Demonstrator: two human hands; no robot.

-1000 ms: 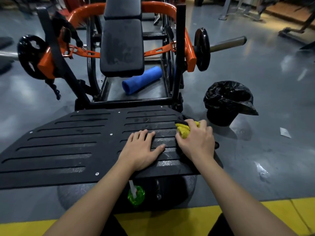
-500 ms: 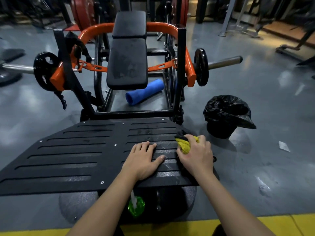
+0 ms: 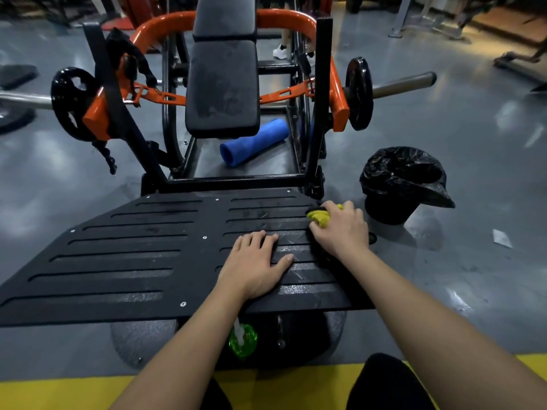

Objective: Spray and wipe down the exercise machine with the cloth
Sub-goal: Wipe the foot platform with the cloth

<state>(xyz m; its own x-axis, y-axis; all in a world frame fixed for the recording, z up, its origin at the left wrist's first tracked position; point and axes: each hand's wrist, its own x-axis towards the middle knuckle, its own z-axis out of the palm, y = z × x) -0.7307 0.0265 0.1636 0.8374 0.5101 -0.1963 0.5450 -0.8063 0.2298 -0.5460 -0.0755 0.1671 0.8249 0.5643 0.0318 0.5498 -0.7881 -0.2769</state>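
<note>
Green thing [image 3: 243, 340] below plate's near edge, maybe sprayer; cannot tell. Left hand [image 3: 254, 264] flat on footplate [image 3: 118, 255], fingers straight, bracing. Right hand [image 3: 340, 229] just beyond, curled round bunched yellow cloth [image 3: 318, 216], pressing it to plate near far right corner. Step, as judged: wiping plate, right side. Next move likely calls for dragging cloth leftward over ribbed slots, firm pressure, bracing hand moved from path. Bin [image 3: 402, 184] on floor right of plate. Blue roll [image 3: 254, 142] under pad [image 3: 222, 93]; pad probably to be wiped later.
</note>
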